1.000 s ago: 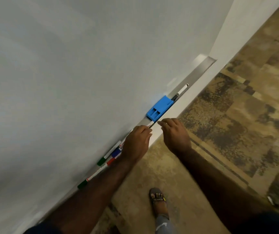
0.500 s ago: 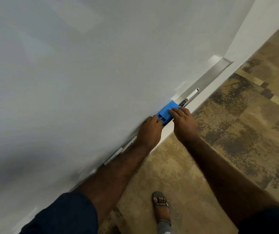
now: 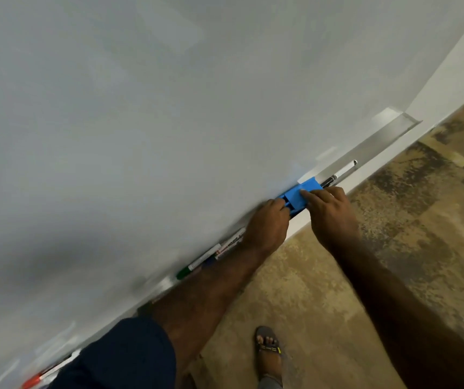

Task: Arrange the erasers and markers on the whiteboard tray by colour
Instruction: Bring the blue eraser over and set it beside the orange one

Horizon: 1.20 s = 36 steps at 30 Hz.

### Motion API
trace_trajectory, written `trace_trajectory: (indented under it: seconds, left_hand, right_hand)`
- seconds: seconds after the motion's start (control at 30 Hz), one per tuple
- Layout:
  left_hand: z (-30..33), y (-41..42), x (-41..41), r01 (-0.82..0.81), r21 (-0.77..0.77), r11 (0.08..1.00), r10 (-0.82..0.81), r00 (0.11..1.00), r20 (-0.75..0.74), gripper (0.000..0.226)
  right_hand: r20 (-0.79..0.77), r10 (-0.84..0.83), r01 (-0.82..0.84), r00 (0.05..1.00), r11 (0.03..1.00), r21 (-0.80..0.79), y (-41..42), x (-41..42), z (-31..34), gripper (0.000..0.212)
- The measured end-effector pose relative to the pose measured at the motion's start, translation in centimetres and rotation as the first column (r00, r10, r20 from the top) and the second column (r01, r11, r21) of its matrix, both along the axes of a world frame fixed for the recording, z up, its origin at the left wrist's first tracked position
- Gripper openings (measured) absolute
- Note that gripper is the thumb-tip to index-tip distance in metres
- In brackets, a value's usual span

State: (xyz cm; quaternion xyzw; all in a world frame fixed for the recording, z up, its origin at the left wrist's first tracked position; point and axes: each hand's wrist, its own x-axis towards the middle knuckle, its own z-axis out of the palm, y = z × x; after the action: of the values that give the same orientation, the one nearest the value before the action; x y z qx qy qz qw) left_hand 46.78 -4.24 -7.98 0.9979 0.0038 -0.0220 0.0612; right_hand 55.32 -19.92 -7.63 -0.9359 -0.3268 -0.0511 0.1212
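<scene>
A blue eraser (image 3: 299,196) lies on the metal whiteboard tray (image 3: 385,140). My left hand (image 3: 267,228) touches its near end, fingers curled against it. My right hand (image 3: 330,217) rests its fingers on top of the eraser from the tray's front edge. Just beyond the eraser a black-capped white marker (image 3: 340,173) lies along the tray. Behind my left wrist sit a green-capped marker (image 3: 197,263) and other white markers (image 3: 229,244), partly hidden by my forearm. A red-capped marker (image 3: 35,380) shows at the bottom left.
The whiteboard (image 3: 169,108) fills the upper left. The far end of the tray is bare metal. Mottled brown carpet (image 3: 393,248) lies below, with my sandalled foot (image 3: 268,349) on it. A white wall (image 3: 455,74) stands at the upper right.
Both hands have travelled right along the tray from the markers to the blue eraser and now touch it. The view has shifted with them.
</scene>
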Motion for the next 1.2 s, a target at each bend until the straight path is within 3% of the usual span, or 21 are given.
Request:
trace_trajectory:
  seconds: [0.17, 0.4, 0.67, 0.87, 1.03, 1.13, 1.2]
  left_hand:
    - [1.6, 1.5, -3.3, -0.031, 0.02, 0.999, 0.03, 0.998, 0.063, 0.021]
    - [3.9, 4.8, -12.0, -0.046, 0.061, 0.997, 0.042, 0.997, 0.062, 0.03]
    - [6.4, 9.2, -27.3, -0.269, -0.178, 0.947, 0.3, 0.937, 0.181, 0.034]
    - [7.3, 14.1, -41.1, -0.48, -0.236, 0.845, 0.522, 0.837, 0.164, 0.024]
    - [7.7, 18.3, -52.1, -0.645, -0.377, 0.665, 0.733, 0.659, 0.166, 0.021]
    - [7.2, 20.8, -58.6, -0.642, -0.383, 0.664, 0.745, 0.614, 0.261, 0.04]
    - [6.8, 22.2, -62.5, -0.681, -0.331, 0.653, 0.758, 0.589, 0.282, 0.029]
  right_hand:
    - [0.058, 0.08, -0.08, 0.995, 0.997, 0.013, 0.3, -2.0, 1.6, 0.037]
    - [0.16, 0.204, -0.239, 0.966, 0.94, 0.245, 3.8, -8.4, 2.9, 0.03]
    - [0.113, 0.397, -0.413, 0.911, 0.864, 0.29, 9.3, -19.7, 3.3, 0.032]
    - [0.087, 0.567, -0.559, 0.819, 0.756, 0.34, 16.4, -30.9, 4.3, 0.035]
    - [0.067, 0.7, -0.68, 0.711, 0.661, 0.318, 21.6, -40.6, 5.1, 0.04]
    - [0.065, 0.776, -0.753, 0.628, 0.584, 0.304, 24.8, -46.2, 5.3, 0.036]
    - [0.04, 0.815, -0.785, 0.578, 0.542, 0.3, 26.5, -49.4, 5.3, 0.033]
